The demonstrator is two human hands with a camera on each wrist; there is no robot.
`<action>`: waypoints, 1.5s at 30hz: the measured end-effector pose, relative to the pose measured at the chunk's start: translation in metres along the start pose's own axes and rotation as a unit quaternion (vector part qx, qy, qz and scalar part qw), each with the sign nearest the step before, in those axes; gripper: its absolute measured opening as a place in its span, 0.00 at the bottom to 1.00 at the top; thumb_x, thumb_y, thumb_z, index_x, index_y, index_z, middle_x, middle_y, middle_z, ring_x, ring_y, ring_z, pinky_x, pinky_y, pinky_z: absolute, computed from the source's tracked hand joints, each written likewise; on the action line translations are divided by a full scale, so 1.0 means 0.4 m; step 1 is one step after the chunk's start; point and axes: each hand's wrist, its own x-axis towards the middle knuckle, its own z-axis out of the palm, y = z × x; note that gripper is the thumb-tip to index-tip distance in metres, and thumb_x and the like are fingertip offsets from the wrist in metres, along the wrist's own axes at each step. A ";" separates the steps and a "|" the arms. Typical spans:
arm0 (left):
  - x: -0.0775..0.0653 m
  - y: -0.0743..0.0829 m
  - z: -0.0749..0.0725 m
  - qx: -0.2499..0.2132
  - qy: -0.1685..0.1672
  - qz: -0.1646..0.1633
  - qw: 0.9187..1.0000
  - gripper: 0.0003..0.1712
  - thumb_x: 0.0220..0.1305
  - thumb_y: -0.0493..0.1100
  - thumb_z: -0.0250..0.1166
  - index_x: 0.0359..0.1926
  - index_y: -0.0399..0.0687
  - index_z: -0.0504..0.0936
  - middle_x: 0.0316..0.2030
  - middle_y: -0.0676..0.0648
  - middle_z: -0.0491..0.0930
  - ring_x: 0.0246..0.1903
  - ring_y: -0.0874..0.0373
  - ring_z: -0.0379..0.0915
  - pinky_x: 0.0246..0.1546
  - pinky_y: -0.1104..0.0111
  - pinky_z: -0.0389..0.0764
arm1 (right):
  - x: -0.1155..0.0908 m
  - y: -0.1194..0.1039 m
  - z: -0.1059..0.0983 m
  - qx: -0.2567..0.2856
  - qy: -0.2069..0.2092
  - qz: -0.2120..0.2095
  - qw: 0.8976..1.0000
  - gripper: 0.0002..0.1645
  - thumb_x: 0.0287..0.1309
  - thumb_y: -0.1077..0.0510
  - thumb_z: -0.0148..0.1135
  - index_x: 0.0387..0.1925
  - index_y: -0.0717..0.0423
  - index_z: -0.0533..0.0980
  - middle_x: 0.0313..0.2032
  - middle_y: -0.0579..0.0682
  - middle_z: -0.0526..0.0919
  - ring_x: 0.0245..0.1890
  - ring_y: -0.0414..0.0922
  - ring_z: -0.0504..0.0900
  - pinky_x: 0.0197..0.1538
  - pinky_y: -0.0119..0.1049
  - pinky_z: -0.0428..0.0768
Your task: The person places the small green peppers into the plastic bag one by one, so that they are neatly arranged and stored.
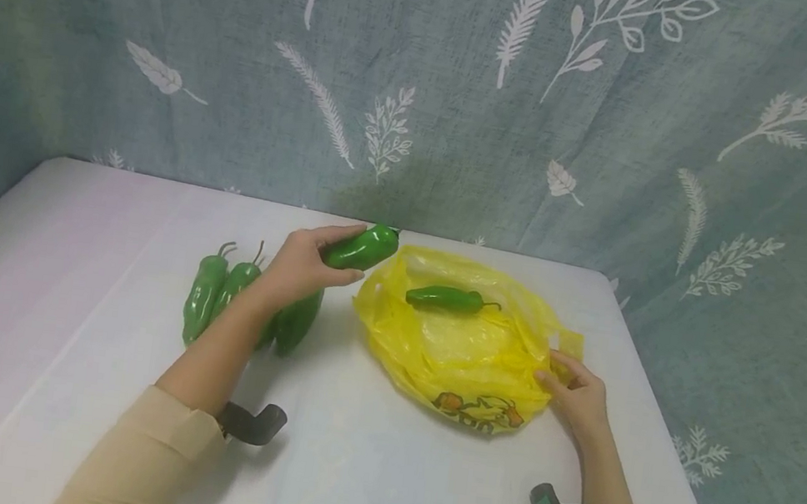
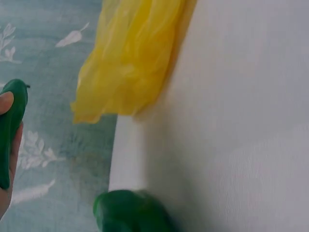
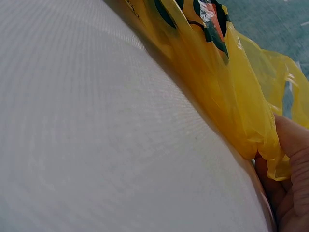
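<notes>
My left hand (image 1: 299,269) holds a glossy green pepper (image 1: 364,249) between thumb and fingers, raised just left of a yellow plastic bag (image 1: 399,352). In the left wrist view the thumb lies across the same pepper (image 2: 14,104). The bag lies spread open on the table with a dark print on its near side. One green pepper (image 1: 446,298) lies inside it, its stem pointing right. At the bag's right edge my right hand (image 1: 582,396) pinches the plastic between thumb and fingers; the right wrist view shows the yellow film (image 3: 270,140) gathered in that grip.
Several green peppers (image 1: 204,295) lie side by side on the white table (image 1: 375,484) at the left, partly hidden behind my left forearm. A patterned grey-green curtain (image 1: 437,105) hangs along the table's back and right edges. Dark wrist cameras (image 1: 254,424) sit on both wrists.
</notes>
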 end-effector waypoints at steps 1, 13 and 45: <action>0.003 0.002 0.007 0.002 -0.005 0.003 1.000 0.37 0.52 0.42 0.71 0.64 0.50 0.71 0.62 0.45 0.72 0.49 0.49 0.74 0.51 0.58 0.78 | 0.001 0.001 0.001 0.001 -0.002 0.000 1.000 0.29 0.55 0.56 0.67 0.55 0.67 0.73 0.60 0.64 0.71 0.66 0.57 0.62 0.69 0.55 0.59; 0.049 0.042 0.111 -0.008 -0.059 0.046 0.997 0.35 0.50 0.39 0.72 0.62 0.47 0.74 0.60 0.44 0.74 0.55 0.49 0.73 0.56 0.59 0.76 | -0.001 0.000 0.002 -0.009 -0.005 0.011 1.000 0.30 0.55 0.55 0.67 0.56 0.66 0.72 0.61 0.64 0.70 0.67 0.58 0.59 0.69 0.56 0.57; 0.109 0.051 0.350 0.104 -0.156 0.129 0.974 0.34 0.54 0.39 0.70 0.63 0.43 0.72 0.56 0.41 0.71 0.54 0.49 0.68 0.57 0.61 0.73 | -0.005 -0.017 0.001 -0.006 -0.002 0.032 0.999 0.30 0.56 0.57 0.66 0.57 0.68 0.71 0.62 0.65 0.68 0.68 0.58 0.58 0.70 0.54 0.56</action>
